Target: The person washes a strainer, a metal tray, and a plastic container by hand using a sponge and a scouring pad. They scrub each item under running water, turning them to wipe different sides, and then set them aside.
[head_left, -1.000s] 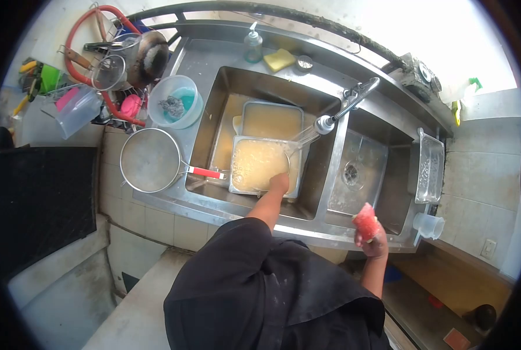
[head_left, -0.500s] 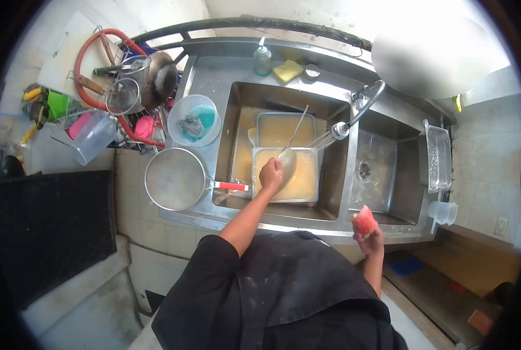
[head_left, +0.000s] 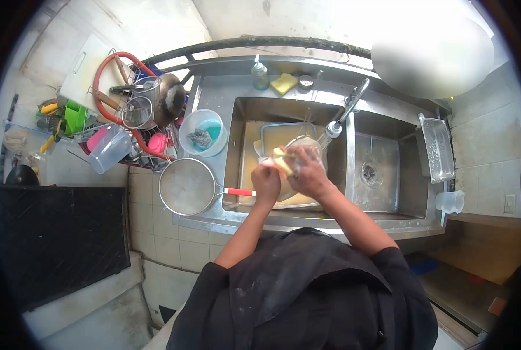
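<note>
My right hand (head_left: 309, 176) is closed around a watermelon slice (head_left: 284, 161), its pale rind facing up, above the left basin. Close beside it, my left hand (head_left: 266, 185) is closed with its fingertips at the slice's left end. Motion blurs both hands and the fruit. Beneath and behind them, a round-bowled utensil with a long thin handle (head_left: 319, 81) leans toward the back of the sink; its bowl is mostly hidden. A rectangular metal pan (head_left: 266, 129) sits in cloudy water in the left basin, and a second pan is largely covered by my hands.
A strainer with a red handle (head_left: 237, 191) rests at the counter's left. Behind it stands a tub of blue-green liquid (head_left: 186, 127) with a scouring pad. The faucet (head_left: 354, 102) rises between the basins. A soap bottle (head_left: 259, 74) and yellow sponge (head_left: 284, 84) stand at the back.
My right hand has brought the watermelon slice from the sink's front right to above the left basin, beside my left hand. The utensil's handle now leans farther back and right.
</note>
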`<state>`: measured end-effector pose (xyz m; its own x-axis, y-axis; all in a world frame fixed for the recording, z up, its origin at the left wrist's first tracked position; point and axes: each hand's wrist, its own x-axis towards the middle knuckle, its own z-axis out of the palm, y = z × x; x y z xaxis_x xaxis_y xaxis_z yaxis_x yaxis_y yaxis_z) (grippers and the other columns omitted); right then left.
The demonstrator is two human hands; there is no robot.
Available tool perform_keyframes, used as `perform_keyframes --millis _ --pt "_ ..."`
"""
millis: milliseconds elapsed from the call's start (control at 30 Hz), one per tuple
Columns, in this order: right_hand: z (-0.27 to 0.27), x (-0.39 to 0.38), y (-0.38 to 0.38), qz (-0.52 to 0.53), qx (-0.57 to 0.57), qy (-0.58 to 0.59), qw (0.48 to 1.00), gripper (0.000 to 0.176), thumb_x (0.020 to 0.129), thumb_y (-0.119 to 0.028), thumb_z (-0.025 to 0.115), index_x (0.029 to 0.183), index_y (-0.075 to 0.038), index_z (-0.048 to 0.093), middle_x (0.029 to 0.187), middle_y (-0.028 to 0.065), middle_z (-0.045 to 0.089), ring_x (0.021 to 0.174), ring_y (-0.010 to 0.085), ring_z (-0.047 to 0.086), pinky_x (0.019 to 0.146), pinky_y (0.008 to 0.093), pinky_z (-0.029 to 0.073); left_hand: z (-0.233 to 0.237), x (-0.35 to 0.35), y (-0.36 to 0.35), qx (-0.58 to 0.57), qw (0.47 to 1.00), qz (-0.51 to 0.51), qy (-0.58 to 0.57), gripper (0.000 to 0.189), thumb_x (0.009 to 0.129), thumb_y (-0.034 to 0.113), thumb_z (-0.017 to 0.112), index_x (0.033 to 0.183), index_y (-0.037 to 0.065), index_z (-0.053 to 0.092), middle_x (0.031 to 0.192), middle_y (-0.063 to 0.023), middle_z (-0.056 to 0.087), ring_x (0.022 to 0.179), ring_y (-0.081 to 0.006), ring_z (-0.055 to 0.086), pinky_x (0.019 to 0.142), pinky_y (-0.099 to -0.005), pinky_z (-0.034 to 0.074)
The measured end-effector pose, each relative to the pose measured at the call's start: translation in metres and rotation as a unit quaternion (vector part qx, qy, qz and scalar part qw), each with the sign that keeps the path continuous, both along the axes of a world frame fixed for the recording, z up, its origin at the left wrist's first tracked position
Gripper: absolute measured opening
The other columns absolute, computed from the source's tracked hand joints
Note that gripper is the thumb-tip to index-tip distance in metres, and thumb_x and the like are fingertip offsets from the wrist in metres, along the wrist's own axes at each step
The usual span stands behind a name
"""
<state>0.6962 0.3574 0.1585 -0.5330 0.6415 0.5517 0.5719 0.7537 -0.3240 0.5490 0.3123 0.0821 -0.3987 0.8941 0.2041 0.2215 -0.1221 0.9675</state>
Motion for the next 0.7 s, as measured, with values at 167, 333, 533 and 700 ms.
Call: perform_keyframes --millis 167,333,533,700 --pt "0.009 0.023 0.003 0.033 0.025 -0.034 0.999 0.039 0.074 -0.019 0.073 0.109 -0.004 0.064 0.108 0.0097 0.054 0.102 0.0288 0.053 0.086 0.0461 0.039 0.034 0.013 -0.014 -0.003 0.990 -0.070 -0.119 0.049 0.105 0.028 0.046 0.065 0.002 0.057 0.061 0.0019 0.055 0.058 -0.0059 0.048 0.057 -0.0252 0.039" --pt "0.016 0.063 0.036 -0.090 -0.028 0.097 0.991 0.022 0.076 -0.011 0.067 0.097 -0.006 0.067 0.090 0.0100 0.056 0.086 0.0308 0.052 0.080 0.0437 0.038 0.041 0.035 -0.018 -0.089 0.986 0.007 -0.140 0.051 0.105 0.031 0.046 0.063 0.003 0.047 0.056 0.0028 0.039 0.057 -0.0068 0.035 0.051 -0.0310 0.029" --pt "0.031 0.055 -0.033 0.068 0.067 -0.052 0.994 0.025 0.074 -0.013 0.067 0.099 -0.007 0.067 0.100 0.0078 0.062 0.094 0.0266 0.059 0.085 0.0418 0.042 0.041 0.051 -0.010 -0.050 0.852 -0.125 -0.507 0.045 0.105 0.043 0.040 0.100 0.003 0.061 0.086 -0.0072 0.066 0.083 -0.0203 0.065 0.078 -0.0372 0.053" --pt "0.035 0.114 0.007 -0.125 0.070 0.012 0.990 0.023 0.076 -0.022 0.069 0.095 -0.010 0.068 0.100 0.0103 0.064 0.091 0.0309 0.059 0.083 0.0437 0.040 0.086 0.077 0.006 -0.054 0.829 -0.047 -0.555 0.049 0.105 0.044 0.031 0.124 0.006 0.056 0.116 -0.0107 0.064 0.105 -0.0246 0.064 0.095 -0.0397 0.051"
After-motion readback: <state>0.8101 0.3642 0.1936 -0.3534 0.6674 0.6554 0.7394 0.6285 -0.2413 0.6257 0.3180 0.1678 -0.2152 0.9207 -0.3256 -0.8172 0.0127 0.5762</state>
